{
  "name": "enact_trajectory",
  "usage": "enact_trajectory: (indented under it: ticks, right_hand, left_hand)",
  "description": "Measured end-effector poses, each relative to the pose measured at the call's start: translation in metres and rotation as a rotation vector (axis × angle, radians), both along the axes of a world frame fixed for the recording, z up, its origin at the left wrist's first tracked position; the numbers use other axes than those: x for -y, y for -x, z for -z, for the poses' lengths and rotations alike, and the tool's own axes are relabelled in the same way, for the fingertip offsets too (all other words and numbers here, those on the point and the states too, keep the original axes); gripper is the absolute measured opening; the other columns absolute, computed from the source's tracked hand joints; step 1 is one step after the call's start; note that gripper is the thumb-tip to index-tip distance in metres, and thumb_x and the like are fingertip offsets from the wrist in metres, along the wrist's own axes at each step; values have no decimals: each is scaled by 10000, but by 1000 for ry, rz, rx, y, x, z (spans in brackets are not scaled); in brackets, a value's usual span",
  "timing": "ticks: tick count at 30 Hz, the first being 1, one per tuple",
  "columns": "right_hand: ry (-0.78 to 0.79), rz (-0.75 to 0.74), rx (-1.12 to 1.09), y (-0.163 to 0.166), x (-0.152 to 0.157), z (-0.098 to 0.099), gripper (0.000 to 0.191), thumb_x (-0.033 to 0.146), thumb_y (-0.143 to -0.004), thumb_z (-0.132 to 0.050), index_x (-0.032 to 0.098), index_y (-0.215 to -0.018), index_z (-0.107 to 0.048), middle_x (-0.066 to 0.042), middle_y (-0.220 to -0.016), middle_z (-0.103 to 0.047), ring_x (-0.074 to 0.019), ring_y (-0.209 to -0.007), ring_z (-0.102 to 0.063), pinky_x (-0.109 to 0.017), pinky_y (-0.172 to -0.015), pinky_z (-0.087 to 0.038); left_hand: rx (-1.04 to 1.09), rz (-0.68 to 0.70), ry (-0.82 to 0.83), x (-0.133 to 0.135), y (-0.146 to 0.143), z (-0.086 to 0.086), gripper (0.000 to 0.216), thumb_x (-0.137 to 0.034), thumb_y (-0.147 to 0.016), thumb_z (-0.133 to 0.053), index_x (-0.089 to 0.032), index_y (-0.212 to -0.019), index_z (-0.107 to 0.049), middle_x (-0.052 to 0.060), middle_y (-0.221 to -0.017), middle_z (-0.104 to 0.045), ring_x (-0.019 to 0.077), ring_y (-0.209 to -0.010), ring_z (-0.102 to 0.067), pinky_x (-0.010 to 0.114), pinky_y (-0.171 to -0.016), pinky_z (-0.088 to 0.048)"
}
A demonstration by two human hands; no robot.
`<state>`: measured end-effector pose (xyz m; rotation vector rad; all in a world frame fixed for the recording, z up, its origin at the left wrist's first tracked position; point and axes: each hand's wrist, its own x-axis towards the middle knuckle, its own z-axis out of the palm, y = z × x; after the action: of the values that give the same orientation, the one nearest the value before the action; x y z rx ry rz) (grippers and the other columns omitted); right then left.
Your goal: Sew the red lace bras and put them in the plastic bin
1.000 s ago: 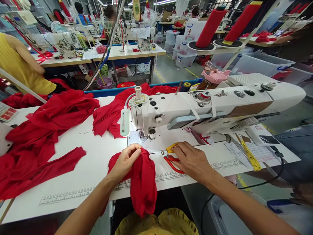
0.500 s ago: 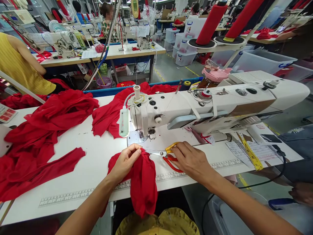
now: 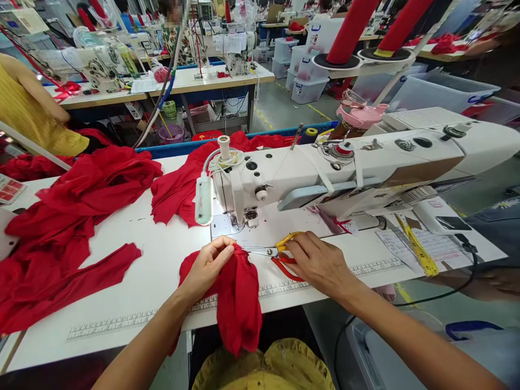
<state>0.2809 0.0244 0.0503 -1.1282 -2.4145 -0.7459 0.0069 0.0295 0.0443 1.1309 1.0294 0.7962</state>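
My left hand [image 3: 211, 262] pinches the gathered top edge of a piece of red fabric [image 3: 239, 303], which hangs down over the table's front edge. In my right hand [image 3: 319, 262] is a pair of scissors [image 3: 284, 252] with one yellow and one red handle loop. Their blades point left and reach the fabric's edge beside my left fingertips; whether the tips touch cloth I cannot tell. Just behind both hands stands a white sewing machine [image 3: 292, 179], its needle area close above the fabric.
Heaped red fabric [image 3: 81, 200] covers the left of the white table [image 3: 146, 276], with more behind the machine head. On the right lie papers and a yellow tape measure [image 3: 418, 249]. Red thread cones [image 3: 351, 32] stand behind. A person in yellow [image 3: 32, 108] sits at far left.
My view has shifted slightly. Both hands keep nearly the same place, with the scissors still at the fabric's edge; their blades look a little closer together.
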Motion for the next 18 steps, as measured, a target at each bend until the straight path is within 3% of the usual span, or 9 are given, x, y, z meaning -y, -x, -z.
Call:
enact_trajectory:
  ticks: [18]
  right_hand:
    - [-6, 2, -2, 1, 1, 0, 221, 294, -972, -609, 146, -808, -623, -85, -838, -674, -180, -780, -571, -299, -643, -340]
  left_hand:
    - [-18, -6, -10, -1, 0, -1, 293, -483, -957, -592, -193, -917, -576, -20, -810, -542, 107, -708, -466, 217, -666, -399]
